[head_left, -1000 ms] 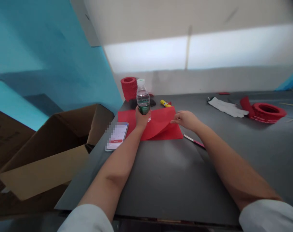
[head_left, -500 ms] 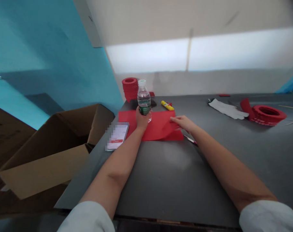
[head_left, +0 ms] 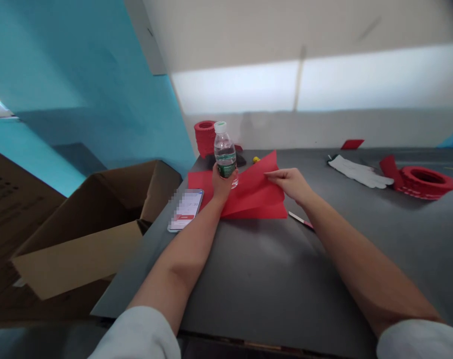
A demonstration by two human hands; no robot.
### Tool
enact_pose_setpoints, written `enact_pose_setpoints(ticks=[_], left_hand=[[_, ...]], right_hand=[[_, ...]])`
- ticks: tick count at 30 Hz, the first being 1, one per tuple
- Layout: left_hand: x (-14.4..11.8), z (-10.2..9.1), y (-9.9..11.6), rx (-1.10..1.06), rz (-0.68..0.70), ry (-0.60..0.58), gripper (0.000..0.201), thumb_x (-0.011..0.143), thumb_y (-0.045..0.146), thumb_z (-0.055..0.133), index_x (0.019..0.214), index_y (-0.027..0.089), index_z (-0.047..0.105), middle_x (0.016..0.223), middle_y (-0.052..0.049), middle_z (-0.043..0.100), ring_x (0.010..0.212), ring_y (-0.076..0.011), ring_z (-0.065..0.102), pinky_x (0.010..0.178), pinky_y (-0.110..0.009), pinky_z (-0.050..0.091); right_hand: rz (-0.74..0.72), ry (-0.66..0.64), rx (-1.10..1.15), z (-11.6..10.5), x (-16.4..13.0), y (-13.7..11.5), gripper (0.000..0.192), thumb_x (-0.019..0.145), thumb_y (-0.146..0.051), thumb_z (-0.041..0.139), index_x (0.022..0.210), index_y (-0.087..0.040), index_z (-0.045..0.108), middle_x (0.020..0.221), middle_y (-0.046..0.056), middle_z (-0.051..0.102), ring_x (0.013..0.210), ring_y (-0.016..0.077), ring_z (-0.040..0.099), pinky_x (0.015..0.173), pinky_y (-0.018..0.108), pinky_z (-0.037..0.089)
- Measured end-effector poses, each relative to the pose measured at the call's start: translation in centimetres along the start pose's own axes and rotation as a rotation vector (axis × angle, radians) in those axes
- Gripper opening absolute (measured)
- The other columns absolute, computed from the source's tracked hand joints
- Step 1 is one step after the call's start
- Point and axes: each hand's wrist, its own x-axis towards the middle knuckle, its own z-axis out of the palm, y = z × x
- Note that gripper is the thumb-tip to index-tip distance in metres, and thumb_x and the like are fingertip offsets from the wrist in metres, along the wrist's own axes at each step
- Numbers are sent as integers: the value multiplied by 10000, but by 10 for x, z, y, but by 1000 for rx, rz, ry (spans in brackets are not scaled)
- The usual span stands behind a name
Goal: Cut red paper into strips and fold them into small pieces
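A: Near edge first. Both forearms stretch out over the dark tabletop, white sleeves at the bottom.
B: Left side?
A: Open cardboard box off the tabletop edge, then a phone lying flat, screen lit, text blurred, can't read it.
B: Hands?
A: Left hand wrapped round the lower half of a water bottle, upright, standing on the red paper sheet. Right hand, fingers pinched on the sheet's right part, top layer lifted at a slant w/ a corner pointing up.
B: Tip for the lift?
A: I'd say keep the bottle pressing down as an anchor, pinch light, raise slow so the thin sheet doesn't crease or tear.
B: Labels?
A: Bottle has a green band, print too small to read. White cap.
B: Further back?
A: Thin pink-white stick just right of the sheet. Far left, red paper stack; far right, white glove & a red ring stack.
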Motion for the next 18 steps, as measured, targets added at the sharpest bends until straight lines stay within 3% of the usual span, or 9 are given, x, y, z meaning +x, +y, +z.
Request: enact_pose_setpoints(ticks=[5, 9, 14, 18], left_hand=[[-3, 3, 1, -43, -21, -49, 547, 648, 279, 755, 1106, 178, 475, 1109, -93, 591, 1041, -212, 572, 911, -322, 445], [-5, 5, 1, -27, -45, -103, 580, 629, 260, 767, 1118, 170, 470, 1105, -98, 598, 1032, -213, 577, 908, -328, 443], [-4, 4, 3, 18, -66, -131, 584, 629, 238, 766, 1123, 159, 465, 1110, -107, 594, 1029, -209, 578, 901, -324, 445], [-5, 5, 5, 48, -76, -131, 556, 648, 270, 763, 1117, 174, 482, 1094, -99, 606, 1011, -217, 586, 899, -345, 451]], right_hand=[[14, 158, 74, -37, -5, -21, 250, 701, -259, 648, 930, -200, 728, 937, 54, 714, 860, 200, 642, 764, 330, 506], [40, 273, -129, -76, -10, -28, 248, 693, -276, 654, 921, -215, 731, 895, 47, 713, 792, 195, 630, 697, 329, 497], [50, 237, -321, -96, -13, -26, 201, 722, -248, 603, 862, -198, 739, 823, 41, 710, 754, 181, 615, 665, 300, 470], [78, 232, -394, -108, -22, -39, 209, 714, -204, 602, 867, -173, 741, 867, 52, 714, 776, 180, 607, 660, 286, 448]])
